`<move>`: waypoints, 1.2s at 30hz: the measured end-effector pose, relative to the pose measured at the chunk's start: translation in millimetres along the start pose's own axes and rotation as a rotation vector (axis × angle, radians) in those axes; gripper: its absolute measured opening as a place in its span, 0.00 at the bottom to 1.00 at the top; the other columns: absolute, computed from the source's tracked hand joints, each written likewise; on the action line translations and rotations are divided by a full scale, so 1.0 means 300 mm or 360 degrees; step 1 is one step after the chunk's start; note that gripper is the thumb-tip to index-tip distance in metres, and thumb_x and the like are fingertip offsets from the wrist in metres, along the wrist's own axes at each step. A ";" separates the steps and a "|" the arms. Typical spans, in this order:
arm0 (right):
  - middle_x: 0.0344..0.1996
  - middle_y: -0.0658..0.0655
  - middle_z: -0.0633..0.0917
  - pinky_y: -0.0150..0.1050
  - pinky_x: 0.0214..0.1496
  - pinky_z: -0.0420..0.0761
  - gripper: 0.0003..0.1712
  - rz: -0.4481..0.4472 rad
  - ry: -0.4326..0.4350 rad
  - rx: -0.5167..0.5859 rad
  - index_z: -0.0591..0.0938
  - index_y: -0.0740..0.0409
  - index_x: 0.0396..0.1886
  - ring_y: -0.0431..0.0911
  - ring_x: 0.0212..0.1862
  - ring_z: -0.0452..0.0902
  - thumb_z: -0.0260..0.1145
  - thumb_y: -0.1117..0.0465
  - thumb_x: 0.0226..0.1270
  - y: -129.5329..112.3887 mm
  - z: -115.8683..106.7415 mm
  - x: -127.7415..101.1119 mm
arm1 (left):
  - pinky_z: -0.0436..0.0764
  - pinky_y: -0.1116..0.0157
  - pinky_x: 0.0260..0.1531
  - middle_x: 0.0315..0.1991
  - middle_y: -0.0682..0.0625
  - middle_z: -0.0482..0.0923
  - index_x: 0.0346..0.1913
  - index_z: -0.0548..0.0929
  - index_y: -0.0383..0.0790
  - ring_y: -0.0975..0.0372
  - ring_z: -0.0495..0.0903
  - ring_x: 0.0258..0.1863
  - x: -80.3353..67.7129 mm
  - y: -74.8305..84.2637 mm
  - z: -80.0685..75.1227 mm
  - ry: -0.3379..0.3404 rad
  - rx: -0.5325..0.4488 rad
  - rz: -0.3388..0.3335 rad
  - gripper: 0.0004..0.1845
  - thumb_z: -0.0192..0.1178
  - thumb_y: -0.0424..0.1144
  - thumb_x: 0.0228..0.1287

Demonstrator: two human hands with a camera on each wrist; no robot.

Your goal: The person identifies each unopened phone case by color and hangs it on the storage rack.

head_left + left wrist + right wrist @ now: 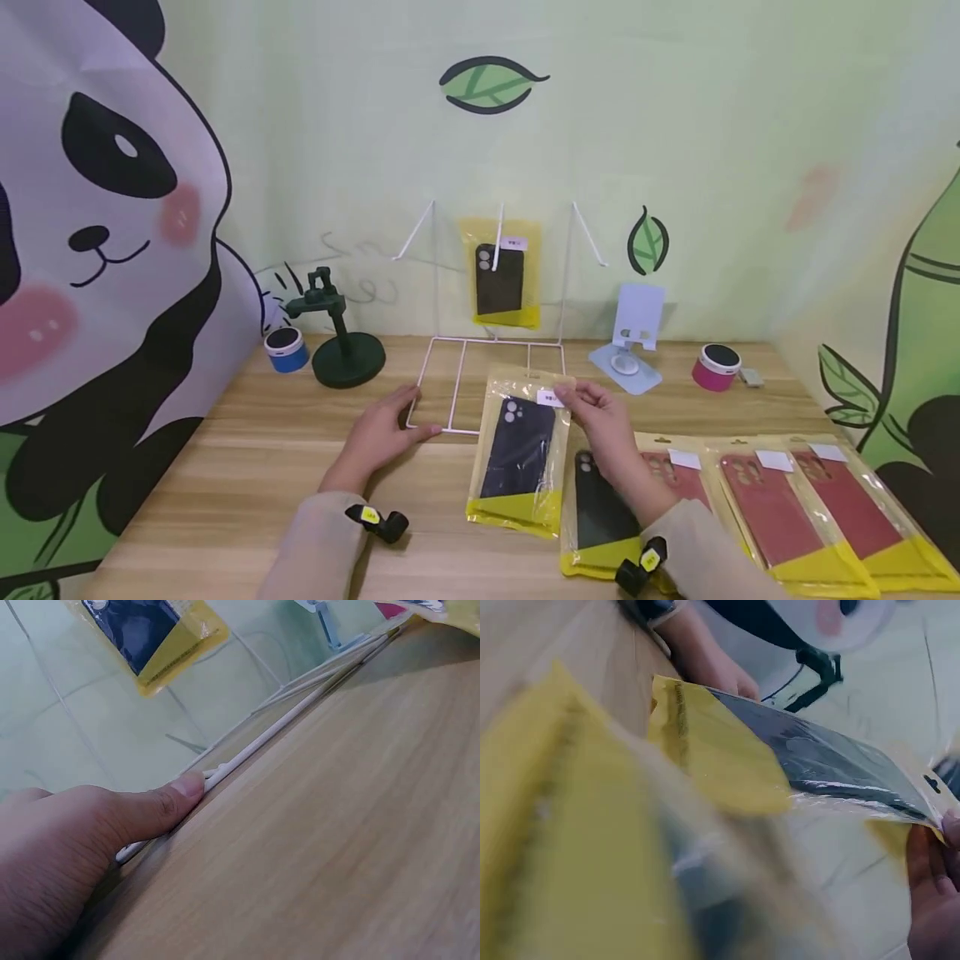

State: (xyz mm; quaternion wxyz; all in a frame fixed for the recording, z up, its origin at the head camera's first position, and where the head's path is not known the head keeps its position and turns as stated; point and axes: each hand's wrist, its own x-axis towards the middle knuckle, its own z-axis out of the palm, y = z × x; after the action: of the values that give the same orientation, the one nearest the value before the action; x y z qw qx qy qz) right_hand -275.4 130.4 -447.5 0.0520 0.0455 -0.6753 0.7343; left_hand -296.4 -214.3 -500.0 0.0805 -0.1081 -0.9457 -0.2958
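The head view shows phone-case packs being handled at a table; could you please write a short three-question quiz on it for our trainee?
1. How many packs hang on the white wire rack?
A) none
B) one
C) three

2. True or false: the left hand grips the dark green stand.

3. Fill in "upper" or "lower": in the head view, the right hand pinches the held pack by its ____ right corner.

Key: 1. B. 2. False; the left hand touches the white wire rack at its base. 3. Upper.
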 end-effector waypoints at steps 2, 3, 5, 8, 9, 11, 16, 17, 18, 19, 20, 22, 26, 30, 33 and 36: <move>0.27 0.46 0.87 0.30 0.38 0.80 0.09 -0.0085 -0.0105 -0.0041 0.85 0.64 0.40 0.36 0.31 0.78 0.71 0.61 0.68 -0.077 0.017 -0.007 | 0.62 0.44 0.71 0.75 0.42 0.64 0.73 0.70 0.40 0.46 0.63 0.73 -0.001 0.000 0.011 -0.0020 0.0040 -0.0004 0.49 0.66 0.69 0.56; 0.27 0.47 0.87 0.30 0.36 0.79 0.08 -0.0158 -0.0177 -0.0115 0.86 0.63 0.39 0.37 0.29 0.77 0.71 0.61 0.68 -0.127 0.030 -0.014 | 0.62 0.44 0.71 0.75 0.41 0.63 0.73 0.70 0.39 0.45 0.62 0.74 -0.004 0.001 0.016 -0.0027 0.0047 0.0002 0.50 0.66 0.69 0.56; 0.27 0.49 0.88 0.31 0.33 0.77 0.07 -0.0340 -0.0329 -0.0292 0.87 0.62 0.39 0.38 0.28 0.76 0.71 0.62 0.68 -0.240 0.062 -0.033 | 0.62 0.44 0.71 0.75 0.42 0.63 0.73 0.70 0.38 0.45 0.62 0.74 -0.012 0.000 0.025 -0.0048 0.0052 0.0002 0.50 0.66 0.68 0.56; 0.28 0.51 0.89 0.32 0.27 0.73 0.05 -0.0650 -0.0467 -0.0497 0.89 0.60 0.37 0.42 0.25 0.75 0.71 0.62 0.67 -0.405 0.121 -0.061 | 0.61 0.44 0.71 0.75 0.42 0.64 0.73 0.70 0.38 0.46 0.62 0.74 -0.031 -0.003 0.036 -0.0068 0.0045 -0.0002 0.49 0.67 0.68 0.56; 0.29 0.51 0.89 0.33 0.26 0.73 0.05 -0.0722 -0.0482 -0.0530 0.89 0.59 0.38 0.44 0.26 0.76 0.71 0.62 0.67 -0.452 0.138 -0.067 | 0.61 0.44 0.71 0.75 0.43 0.64 0.73 0.70 0.39 0.46 0.61 0.74 -0.038 -0.002 0.037 -0.0076 0.0037 -0.0011 0.49 0.67 0.67 0.56; 0.29 0.52 0.89 0.32 0.24 0.72 0.04 -0.0824 -0.0452 -0.0518 0.89 0.59 0.37 0.46 0.25 0.77 0.71 0.62 0.67 -0.527 0.165 -0.072 | 0.61 0.44 0.71 0.75 0.44 0.63 0.73 0.71 0.40 0.47 0.61 0.74 -0.050 -0.002 0.037 -0.0091 0.0024 -0.0036 0.48 0.67 0.67 0.56; 0.31 0.54 0.90 0.32 0.29 0.80 0.08 -0.0817 -0.0219 -0.0328 0.88 0.62 0.40 0.47 0.28 0.82 0.72 0.62 0.66 -0.598 0.193 -0.029 | 0.61 0.44 0.71 0.75 0.46 0.64 0.74 0.70 0.42 0.48 0.62 0.74 -0.052 0.006 0.026 -0.0114 0.0020 -0.0050 0.49 0.66 0.69 0.56; 0.31 0.54 0.90 0.33 0.31 0.81 0.09 -0.0799 -0.0173 -0.0302 0.88 0.63 0.41 0.47 0.30 0.83 0.73 0.61 0.66 -0.598 0.194 -0.013 | 0.62 0.44 0.71 0.75 0.46 0.64 0.73 0.71 0.42 0.48 0.63 0.74 -0.048 0.009 0.021 -0.0106 0.0010 -0.0048 0.49 0.67 0.69 0.55; 0.32 0.53 0.90 0.33 0.33 0.81 0.10 -0.0787 -0.0129 -0.0301 0.89 0.62 0.41 0.47 0.31 0.83 0.73 0.59 0.66 -0.594 0.196 0.005 | 0.62 0.44 0.71 0.75 0.46 0.64 0.73 0.71 0.42 0.48 0.63 0.74 -0.044 0.011 0.016 -0.0097 0.0006 -0.0045 0.48 0.67 0.68 0.55; 0.32 0.53 0.90 0.32 0.33 0.81 0.12 -0.0779 -0.0091 -0.0309 0.89 0.62 0.42 0.46 0.31 0.83 0.73 0.58 0.66 -0.588 0.196 0.022 | 0.62 0.44 0.71 0.75 0.46 0.65 0.73 0.71 0.42 0.48 0.63 0.73 -0.040 0.012 0.011 -0.0088 0.0005 -0.0042 0.48 0.67 0.68 0.56; 0.32 0.52 0.90 0.32 0.34 0.80 0.12 -0.0774 -0.0058 -0.0324 0.89 0.62 0.42 0.46 0.32 0.83 0.73 0.57 0.66 -0.581 0.197 0.040 | 0.62 0.44 0.71 0.75 0.46 0.65 0.73 0.71 0.42 0.48 0.63 0.73 -0.036 0.013 0.007 -0.0080 -0.0003 -0.0045 0.48 0.67 0.68 0.56; 0.32 0.52 0.90 0.33 0.34 0.78 0.13 -0.0775 -0.0012 -0.0358 0.89 0.61 0.42 0.45 0.33 0.82 0.74 0.56 0.65 -0.566 0.195 0.071 | 0.62 0.45 0.71 0.75 0.47 0.65 0.73 0.72 0.42 0.49 0.63 0.73 -0.032 0.016 -0.003 -0.0076 -0.0007 -0.0054 0.47 0.68 0.67 0.55; 0.31 0.52 0.90 0.34 0.34 0.78 0.13 -0.0776 0.0017 -0.0381 0.89 0.61 0.40 0.43 0.32 0.82 0.74 0.55 0.65 -0.544 0.191 0.111 | 0.61 0.45 0.72 0.75 0.48 0.64 0.73 0.71 0.43 0.50 0.62 0.74 -0.022 0.014 -0.007 -0.0097 0.0007 -0.0065 0.48 0.66 0.69 0.56; 0.31 0.52 0.90 0.33 0.34 0.77 0.14 -0.0751 0.0000 -0.0365 0.89 0.61 0.40 0.43 0.32 0.82 0.74 0.54 0.64 -0.545 0.192 0.131 | 0.61 0.45 0.72 0.76 0.50 0.63 0.73 0.71 0.45 0.50 0.62 0.74 -0.007 0.017 -0.010 -0.0091 0.0012 -0.0081 0.48 0.65 0.70 0.56; 0.32 0.52 0.90 0.33 0.34 0.76 0.14 -0.0725 -0.0021 -0.0369 0.89 0.61 0.41 0.44 0.32 0.82 0.74 0.54 0.64 -0.551 0.196 0.139 | 0.60 0.45 0.72 0.76 0.50 0.63 0.74 0.71 0.45 0.51 0.61 0.75 -0.001 0.018 -0.014 -0.0094 0.0003 -0.0090 0.47 0.65 0.70 0.56; 0.32 0.53 0.90 0.33 0.33 0.77 0.15 -0.0721 -0.0033 -0.0381 0.89 0.61 0.41 0.46 0.32 0.82 0.74 0.53 0.64 -0.551 0.200 0.150 | 0.60 0.45 0.72 0.76 0.50 0.63 0.73 0.71 0.45 0.51 0.61 0.75 -0.003 0.011 -0.018 -0.0083 -0.0003 -0.0096 0.47 0.65 0.69 0.57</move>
State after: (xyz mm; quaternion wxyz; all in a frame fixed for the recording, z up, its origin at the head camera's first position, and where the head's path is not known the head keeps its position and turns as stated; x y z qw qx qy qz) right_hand -297.3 85.0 -273.2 0.2134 0.1966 -0.7305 0.6182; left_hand -294.4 -215.1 -494.0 0.0468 -0.0874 -0.9500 -0.2960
